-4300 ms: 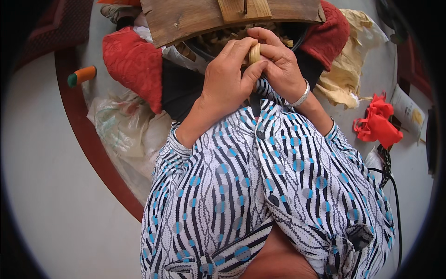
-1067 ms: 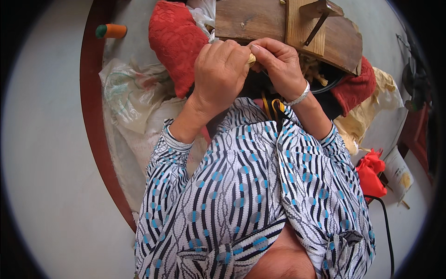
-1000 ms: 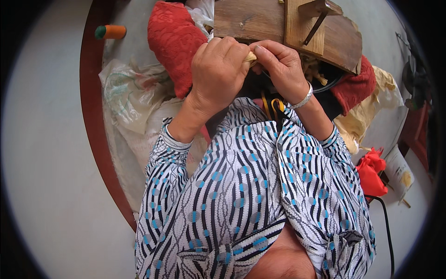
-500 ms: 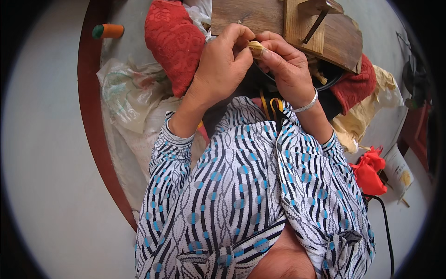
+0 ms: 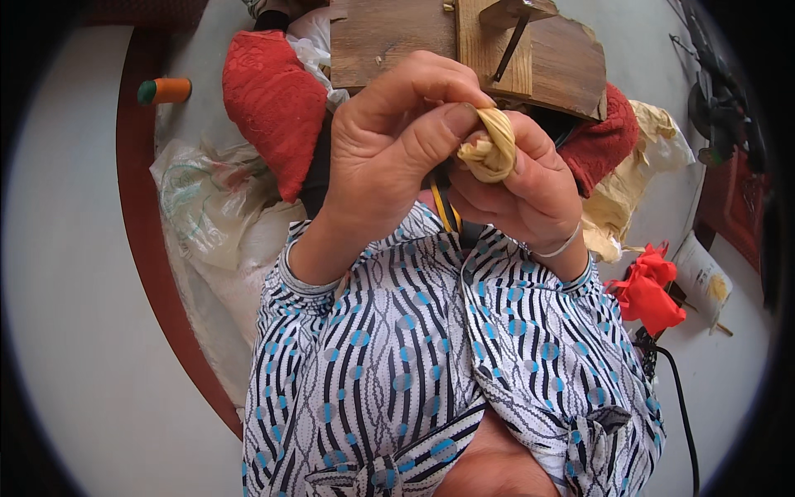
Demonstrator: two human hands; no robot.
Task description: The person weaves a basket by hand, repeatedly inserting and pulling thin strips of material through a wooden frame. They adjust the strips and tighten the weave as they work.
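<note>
Raised in front of my chest, a knotted twist of pale yellow, husk-like strip (image 5: 494, 147) is held between both hands. It curls round on itself, with a ragged end poking out on its left side. My left hand (image 5: 393, 124) pinches its upper edge between thumb and forefinger. From the right, my right hand (image 5: 534, 186) grips the lower part, thumb on the near side and the other fingers partly hidden behind. A thin bracelet (image 5: 561, 242) circles the right wrist. Beyond the hands lies a brown wooden board (image 5: 389, 41) with a metal rod (image 5: 511, 50) on its crosspiece.
Red patterned cloth (image 5: 277, 108) covers my knees either side of the board. An orange thread spool (image 5: 170, 90) lies at far left, above a clear plastic bag (image 5: 207, 195). To the right are crumpled tan sheeting (image 5: 633, 182), a red bag (image 5: 650, 290) and a black cable (image 5: 683, 406).
Both hands have come up and nearer to me with the yellow strip, away from the board's edge. Its knotted loop now shows plainly. The whole view has shifted slightly.
</note>
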